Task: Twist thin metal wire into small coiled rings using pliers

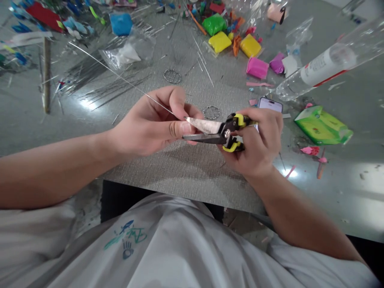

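Above the worktop, the left hand pinched a straight wire in its grip; the right hand clasped yellow-and-black snips, blades parted. Two wire rings lay shaped beyond; this strand looked unbent, its cut apparently pending.

The wire's near end is lost in the left hand, right hand partly covers the scissors' handles and the phone, bottle runs off right edge, green packet lettering too blurred to read.
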Tool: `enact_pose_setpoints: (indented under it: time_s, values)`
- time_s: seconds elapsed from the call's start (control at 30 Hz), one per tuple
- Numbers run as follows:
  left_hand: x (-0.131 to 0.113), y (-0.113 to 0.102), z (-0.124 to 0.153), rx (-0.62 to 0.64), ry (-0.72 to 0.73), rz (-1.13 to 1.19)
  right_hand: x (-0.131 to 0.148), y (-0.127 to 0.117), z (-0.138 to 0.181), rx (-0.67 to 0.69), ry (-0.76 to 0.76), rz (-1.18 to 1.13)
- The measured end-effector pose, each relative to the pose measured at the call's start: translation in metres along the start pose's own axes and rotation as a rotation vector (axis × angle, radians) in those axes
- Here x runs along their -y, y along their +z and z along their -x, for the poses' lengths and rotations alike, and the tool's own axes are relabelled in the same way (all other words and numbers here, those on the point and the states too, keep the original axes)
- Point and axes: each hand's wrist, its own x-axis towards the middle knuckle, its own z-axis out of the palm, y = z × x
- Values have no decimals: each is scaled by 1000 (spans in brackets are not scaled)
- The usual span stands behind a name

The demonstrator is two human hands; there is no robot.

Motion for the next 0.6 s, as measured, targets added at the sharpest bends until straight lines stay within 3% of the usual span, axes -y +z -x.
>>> enact_pose_setpoints:
  time_s: [0.07,0.2,0.27,0.37,0.4,0.53,0.6]
  values:
    - [0,-2,0,38,33,-64,0,-1,5,5,38,23]
    - [1,-8,1,258,193,-221,-4,-4,15,172,146,66]
    - [1,-11,2,217,173,-214,-5,-5,17,151,115,28]
    - [-1,-14,1,49,72,-154,-6,-6,16,95,56,41]
    - [-1,-15,1,60,69,-164,-5,-7,15,88,46,49]
    - [-4,-10,2,306,242,-320,-4,-7,14,146,78,110]
    - [-5,-8,3,366,290,-353,-3,-8,14,194,124,156]
